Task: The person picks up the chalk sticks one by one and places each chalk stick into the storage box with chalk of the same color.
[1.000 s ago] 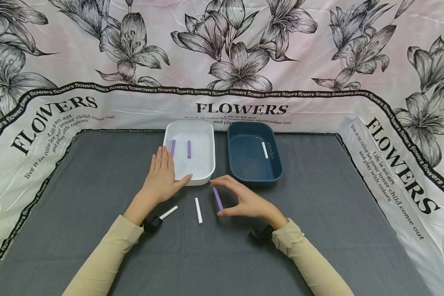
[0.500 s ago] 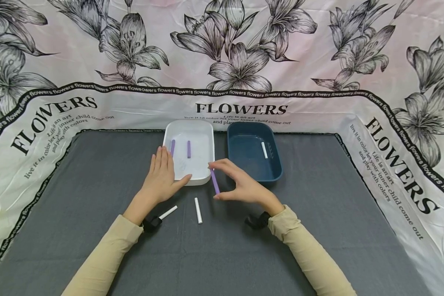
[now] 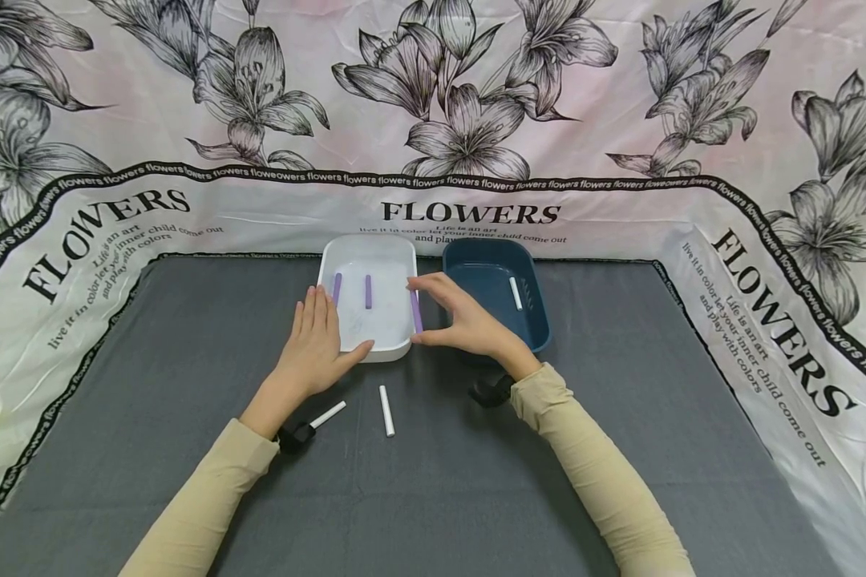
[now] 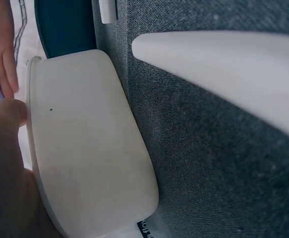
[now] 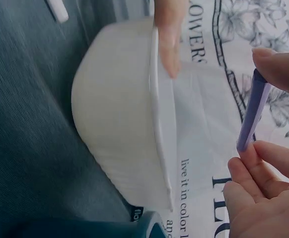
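Observation:
My right hand (image 3: 469,316) pinches a purple stick of chalk (image 3: 415,311) end to end between thumb and fingertips, at the right rim of a white container (image 3: 386,354). In the right wrist view the purple chalk (image 5: 253,111) is held above rim height, beside the container's wall (image 5: 117,99). Straight-fingered, my left hand (image 3: 316,340) rests along the container's left front corner, its thumb (image 4: 8,114) on the rim. Inside lie two purple chalks, one near the left wall (image 3: 337,287) and one mid-floor (image 3: 368,292).
A dark blue container (image 3: 487,260) stands to the right, holding one white chalk (image 3: 515,293). On the grey cloth in front lie two more white chalks, one (image 3: 386,411) near the middle and another (image 3: 329,413) beside the left wrist's camera (image 3: 298,437).
My right hand has carried the purple chalk forward from over the grey cloth to the white container's right rim. The left hand has stayed in place.

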Action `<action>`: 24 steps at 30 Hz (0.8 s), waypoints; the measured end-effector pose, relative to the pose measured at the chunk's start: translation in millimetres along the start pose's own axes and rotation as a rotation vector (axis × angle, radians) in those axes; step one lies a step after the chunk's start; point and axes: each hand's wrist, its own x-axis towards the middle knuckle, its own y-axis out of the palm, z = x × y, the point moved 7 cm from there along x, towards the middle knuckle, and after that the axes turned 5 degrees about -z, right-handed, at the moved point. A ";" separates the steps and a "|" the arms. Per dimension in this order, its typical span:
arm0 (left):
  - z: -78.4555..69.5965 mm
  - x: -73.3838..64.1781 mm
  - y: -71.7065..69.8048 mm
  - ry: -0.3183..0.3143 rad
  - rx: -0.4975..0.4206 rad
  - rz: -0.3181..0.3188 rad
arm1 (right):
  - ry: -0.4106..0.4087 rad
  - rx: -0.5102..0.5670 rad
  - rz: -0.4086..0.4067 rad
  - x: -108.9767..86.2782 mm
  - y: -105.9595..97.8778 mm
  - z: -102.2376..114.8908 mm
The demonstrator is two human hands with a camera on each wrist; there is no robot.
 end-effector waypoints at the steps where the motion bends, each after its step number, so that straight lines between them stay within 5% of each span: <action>1: 0.3 0.1 0.0 -0.001 0.000 0.001 | 0.012 0.000 0.000 3.6 -0.9 -2.3; 11: 2.2 1.8 1.6 0.000 0.009 0.001 | 0.156 -0.045 -0.002 33.8 -5.6 -23.1; 24: 2.4 2.1 2.2 0.008 0.008 0.000 | 0.375 -0.268 0.062 61.6 -0.1 -54.3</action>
